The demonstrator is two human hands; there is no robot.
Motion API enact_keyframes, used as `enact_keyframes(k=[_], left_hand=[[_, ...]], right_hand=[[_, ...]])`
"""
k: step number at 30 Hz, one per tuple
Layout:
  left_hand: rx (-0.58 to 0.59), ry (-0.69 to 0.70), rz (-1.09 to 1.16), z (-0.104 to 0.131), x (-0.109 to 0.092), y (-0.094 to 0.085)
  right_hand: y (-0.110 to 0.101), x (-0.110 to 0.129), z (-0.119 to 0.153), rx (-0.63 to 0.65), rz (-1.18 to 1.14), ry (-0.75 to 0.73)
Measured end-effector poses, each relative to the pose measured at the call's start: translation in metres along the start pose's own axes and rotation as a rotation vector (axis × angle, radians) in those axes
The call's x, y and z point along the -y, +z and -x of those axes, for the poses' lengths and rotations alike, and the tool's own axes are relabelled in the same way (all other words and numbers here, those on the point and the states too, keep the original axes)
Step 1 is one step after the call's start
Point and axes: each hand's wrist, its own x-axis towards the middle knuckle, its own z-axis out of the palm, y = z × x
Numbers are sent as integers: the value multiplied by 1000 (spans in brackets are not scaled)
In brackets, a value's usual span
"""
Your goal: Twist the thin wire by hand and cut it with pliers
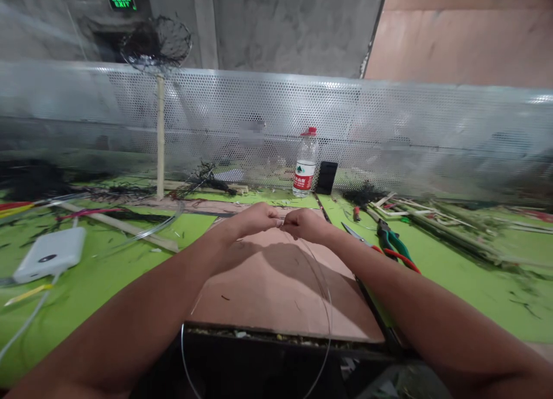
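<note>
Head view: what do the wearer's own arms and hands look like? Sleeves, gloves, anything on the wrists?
Left arm and right arm show no sleeves as far as the frame reaches. Left hand and right hand are ungloved. No watch, band or marking visible; rings too small to tell.
</note>
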Motion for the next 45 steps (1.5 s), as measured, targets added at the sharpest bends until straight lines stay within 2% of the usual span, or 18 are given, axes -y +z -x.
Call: enact_keyframes(k=[3,5,7,10,12,14,17,21,26,32,37,45], left_hand=[[-28,-11,-11,-4,5,1],[-32,1,13,-6,8,1],[-18,15,63,-6,10,0],[-4,32,162,-3,8,-3],[-5,46,223,-1,6,-5],[-4,67,259,-1,6,-7],[-33,74,257,-2,7,-8],[-58,67,243,-3,8,-9],[-65,84,298,-1,4,-10],[-82,75,311,1,0,-13],[-84,67,293,0,1,-12],[-66,59,282,0,0,-11]], right_hand=[[0,9,0,-90,326,-111],[1,10,0,-131,302,-80],[1,5,0,-107,36,15],[-1,-10,0,17,-656,161],[-3,-19,1,83,-1015,193],[-3,-24,2,184,-1177,191],[-1,-22,5,330,-1277,161],[2,-16,7,357,-1421,95],[-3,-13,8,402,-1493,56],[-5,-13,10,395,-1468,38],[-4,-15,11,450,-1430,28],[1,-22,7,382,-1264,53]])
